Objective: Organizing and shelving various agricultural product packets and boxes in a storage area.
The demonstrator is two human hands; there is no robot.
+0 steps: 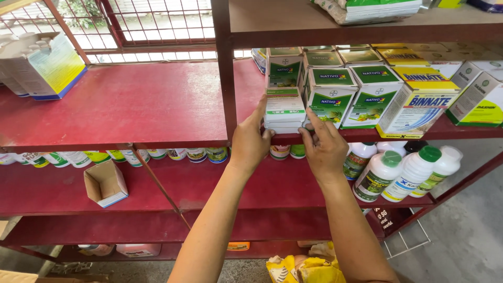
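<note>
A red metal shelving rack (131, 105) stands against a barred window, its shelves stocked with farm-chemical packs. At the front edge of the upper red shelf, just right of the rack's upright post (224, 78), a small white-and-green carton (283, 107) stands upright. The left hand (250, 141) grips its left side, thumb up along the front corner of the carton. The right hand (325, 148) rests at the shelf edge just beside the carton's lower right corner, fingers spread and half open; whether they touch it cannot be told. Directly behind the carton stands a taller green-and-white box (284, 67), with a row of matching green boxes (356, 89) to its right, then a yellow-and-blue box (419, 102) near the shelf's right end. On the shelf below, white bottles with green caps (406, 170) stand toward the right end, and a small open cardboard box (106, 183) sits toward the left.
</note>
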